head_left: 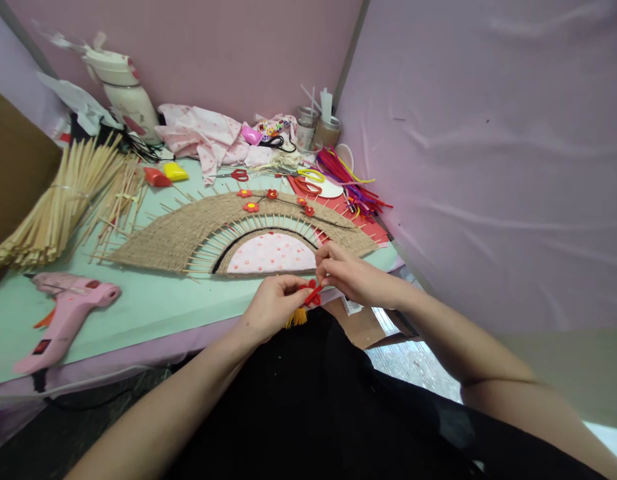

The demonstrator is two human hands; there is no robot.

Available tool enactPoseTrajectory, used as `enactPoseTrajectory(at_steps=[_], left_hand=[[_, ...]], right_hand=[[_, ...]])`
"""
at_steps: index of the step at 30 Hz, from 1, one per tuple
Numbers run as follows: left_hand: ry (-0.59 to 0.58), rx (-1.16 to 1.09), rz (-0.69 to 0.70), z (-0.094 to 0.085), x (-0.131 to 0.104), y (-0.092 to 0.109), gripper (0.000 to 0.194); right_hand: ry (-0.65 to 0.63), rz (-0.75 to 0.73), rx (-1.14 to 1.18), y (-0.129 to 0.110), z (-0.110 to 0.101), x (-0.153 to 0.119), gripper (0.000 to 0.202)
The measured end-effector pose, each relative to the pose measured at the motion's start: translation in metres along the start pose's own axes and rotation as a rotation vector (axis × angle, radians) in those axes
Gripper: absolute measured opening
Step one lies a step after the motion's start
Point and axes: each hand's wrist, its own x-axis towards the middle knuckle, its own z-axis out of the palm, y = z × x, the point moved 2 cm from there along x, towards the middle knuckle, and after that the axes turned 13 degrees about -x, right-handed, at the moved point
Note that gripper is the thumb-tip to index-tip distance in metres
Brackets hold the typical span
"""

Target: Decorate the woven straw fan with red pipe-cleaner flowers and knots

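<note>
A small red flower piece (313,293) is held above the table's front edge. My left hand (276,303) pinches its left side between thumb and fingers. On its right side, the fingertips of my right hand (343,270) are closed on the same red piece. A yellow tassel (296,317) hangs just under my left hand; what it is attached to is hidden. Behind both hands lies a twine-woven fan (188,233) with thin wooden sticks, red and orange flowers (251,207) along a dark branch, and a white half-round centre (271,254) with pink spots.
At the left of the table (158,303) lie a pink glue gun (71,313) and bundled sticks (53,207). A bottle (128,100), spotted cloth (203,133), red-handled scissors (240,175), jars (328,132) and coloured pipe cleaners (356,187) stand or lie farther back.
</note>
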Motion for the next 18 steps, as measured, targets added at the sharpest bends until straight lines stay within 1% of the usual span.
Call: enactPoseTrajectory(at_steps=[2,4,6,9,12,16,18], left_hand=[[-0.001,0.0,-0.015,0.001,-0.001,0.001,0.01],[-0.001,-0.042,-0.054,0.002,-0.002,0.001,0.01],[0.013,-0.113,-0.099,0.004,-0.001,0.0,0.011],[0.068,-0.191,-0.135,0.005,0.001,-0.002,0.015],[0.093,-0.193,-0.128,0.004,0.002,-0.006,0.019],[0.045,-0.116,-0.081,0.005,0.002,-0.009,0.019],[0.052,-0.057,-0.043,0.004,0.002,-0.008,0.017]], right_hand=[[-0.043,-0.016,-0.119,-0.003,-0.006,0.001,0.01],[-0.051,-0.056,-0.213,-0.007,-0.01,0.001,0.011],[-0.041,-0.097,-0.296,-0.009,-0.011,0.001,0.011],[-0.039,-0.108,-0.385,-0.01,-0.009,0.001,0.014],[-0.054,-0.101,-0.431,-0.012,-0.005,0.001,0.016],[-0.089,-0.097,-0.452,-0.014,-0.002,0.003,0.015],[-0.094,-0.09,-0.432,-0.014,-0.002,0.003,0.014]])
